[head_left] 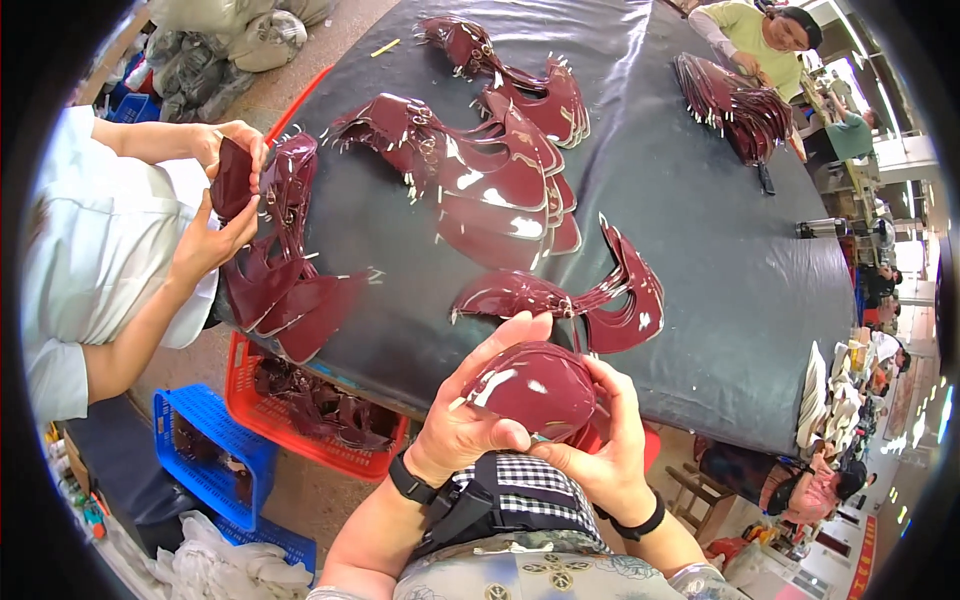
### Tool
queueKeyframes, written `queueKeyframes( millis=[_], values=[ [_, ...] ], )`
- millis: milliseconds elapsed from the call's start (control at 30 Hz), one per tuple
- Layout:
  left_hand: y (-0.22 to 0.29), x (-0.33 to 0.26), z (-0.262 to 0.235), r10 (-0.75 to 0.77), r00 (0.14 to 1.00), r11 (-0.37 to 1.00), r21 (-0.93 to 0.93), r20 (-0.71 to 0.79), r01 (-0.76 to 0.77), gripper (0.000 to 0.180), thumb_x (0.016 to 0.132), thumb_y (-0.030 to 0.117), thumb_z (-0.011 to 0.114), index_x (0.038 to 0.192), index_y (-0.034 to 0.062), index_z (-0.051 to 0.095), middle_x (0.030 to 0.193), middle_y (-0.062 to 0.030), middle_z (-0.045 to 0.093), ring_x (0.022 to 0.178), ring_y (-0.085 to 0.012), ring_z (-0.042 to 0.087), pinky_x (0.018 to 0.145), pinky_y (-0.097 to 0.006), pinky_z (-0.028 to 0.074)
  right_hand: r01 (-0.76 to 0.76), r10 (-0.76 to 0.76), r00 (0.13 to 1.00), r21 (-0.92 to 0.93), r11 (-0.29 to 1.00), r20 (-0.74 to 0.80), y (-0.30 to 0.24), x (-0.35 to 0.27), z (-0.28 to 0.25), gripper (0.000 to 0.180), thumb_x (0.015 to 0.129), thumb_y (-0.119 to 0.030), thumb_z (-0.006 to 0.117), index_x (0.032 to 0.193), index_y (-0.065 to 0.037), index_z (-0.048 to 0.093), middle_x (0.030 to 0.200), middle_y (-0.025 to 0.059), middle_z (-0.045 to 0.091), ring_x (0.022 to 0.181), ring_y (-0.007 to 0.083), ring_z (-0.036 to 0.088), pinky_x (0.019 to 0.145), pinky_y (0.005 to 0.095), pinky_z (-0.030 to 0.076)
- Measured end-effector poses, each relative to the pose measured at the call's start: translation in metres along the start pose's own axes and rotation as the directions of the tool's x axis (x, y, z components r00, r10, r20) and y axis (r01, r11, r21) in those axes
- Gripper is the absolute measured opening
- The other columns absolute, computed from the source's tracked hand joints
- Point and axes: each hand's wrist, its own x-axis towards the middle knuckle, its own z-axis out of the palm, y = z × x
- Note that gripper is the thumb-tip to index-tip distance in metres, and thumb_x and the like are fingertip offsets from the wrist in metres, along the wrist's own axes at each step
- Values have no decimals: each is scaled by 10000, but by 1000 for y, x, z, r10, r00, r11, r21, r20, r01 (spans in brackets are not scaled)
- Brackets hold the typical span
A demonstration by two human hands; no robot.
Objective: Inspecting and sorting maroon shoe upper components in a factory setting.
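Just past the near edge of the table, I hold a glossy maroon piece that looks like a shoe upper [535, 388] between both hands. My left hand [455, 428] is closed on its left side, the thumb along the near edge and the fingers at the far side. My right hand [612, 432] grips the right side, thumb underneath near the front. Beyond my fingers lies a fanned bundle of similar uppers [625, 315] on the black-covered table [720, 300]. Larger overlapping stacks of uppers [490, 195] with pale strip ends lie farther back.
At left, a co-worker's hands [225, 215] hold another maroon piece over a pile of uppers [290, 300]. A person [775, 45] works behind a stack [735, 110] at far right. A red crate [300, 445] and a blue crate [215, 500] holding maroon pieces stand below the left edge.
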Motion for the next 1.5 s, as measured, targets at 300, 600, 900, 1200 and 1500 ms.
queueKeyframes(
  millis=[300, 600, 900, 1200, 1500],
  values=[
    [-5, -24, -9, 176, 978, 980, 116, -114, -163, 917, 745, 369, 917, 1463, 34, 456, 1545, -234, 466, 1389, -318, 519, 1159, -470, 443, -122, 119, 989, 17, 992, 93, 3, -13, 22, 950, 701, -162, 962, 1459, -10, 410, 1366, 132, 499, 1252, 252, 568, 991, 400, 546],
    [1, -33, -15, 152, 924, 985, 136, -350, -110, 934, 759, 454, 904, 1458, 5, 477, 1377, -171, 615, 1324, -297, 577, 1107, -446, 496, 44, -1, 965, -155, 987, 264, -1, 4, 26, 1078, 761, -281, 932, 1581, 4, 292, 1375, 164, 478, 1241, 293, 569, 1003, 383, 526],
    [8, -32, -34, 221, 910, 975, 100, -351, -199, 762, 858, 314, 854, 1434, -37, 500, 1373, -183, 622, 1243, -245, 623, 1078, -388, 502, 100, -31, 953, -217, 971, 300, -1, 24, 46, 923, 831, -357, 872, 1528, 23, 401, 1335, 206, 525, 1200, 319, 616, 982, 407, 550],
    [17, -32, -49, 273, 858, 962, 138, -435, -236, 561, 906, 230, 811, 1342, -39, 583, 1266, -168, 687, 1171, -237, 662, 1055, -382, 511, 268, -153, 938, -368, 891, 312, -8, 49, 61, 860, 795, -358, 886, 1458, 23, 492, 1287, 194, 593, 1139, 323, 648, 946, 403, 558],
    [28, -27, -56, 252, 816, 968, 125, -520, -219, 326, 922, 177, 790, 1165, -1, 665, 1094, -131, 736, 1053, -241, 704, 995, -384, 534, 313, -191, 940, -496, 810, 282, -14, 62, 74, 726, 751, -420, 882, 1277, 5, 616, 1122, 138, 661, 1001, 313, 659, 832, 399, 553]
  ],
)
